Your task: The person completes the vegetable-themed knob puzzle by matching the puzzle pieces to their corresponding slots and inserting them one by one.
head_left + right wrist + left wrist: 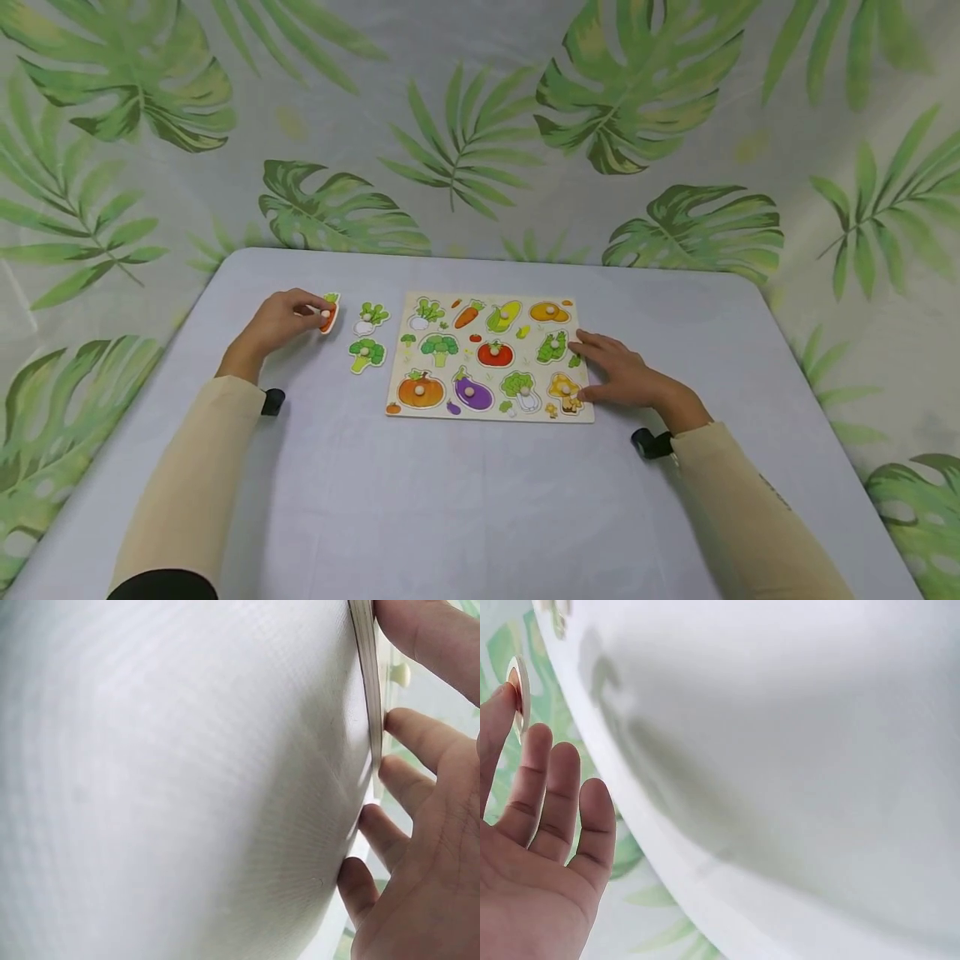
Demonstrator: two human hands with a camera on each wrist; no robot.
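Observation:
My left hand (283, 321) pinches a carrot puzzle piece (328, 317) between thumb and finger, left of the loose pieces. In the left wrist view the piece (523, 694) appears nearly edge-on, with the other fingers spread below it. A white turnip piece (369, 320) and a broccoli piece (367, 354) lie on the table beside it. My right hand (626, 375) rests at the right edge of the wooden vegetable puzzle board (400, 358), fingers spread. In the right wrist view, fingertips touch the side of the board (367, 675).
Knobbed pieces such as the tomato (495, 354), pumpkin (420, 390) and eggplant (472, 392) sit in the board. Its carrot picture (468, 315) carries no knob. A white cloth covers the table (480, 508); a leaf-patterned cloth (480, 225) hangs behind.

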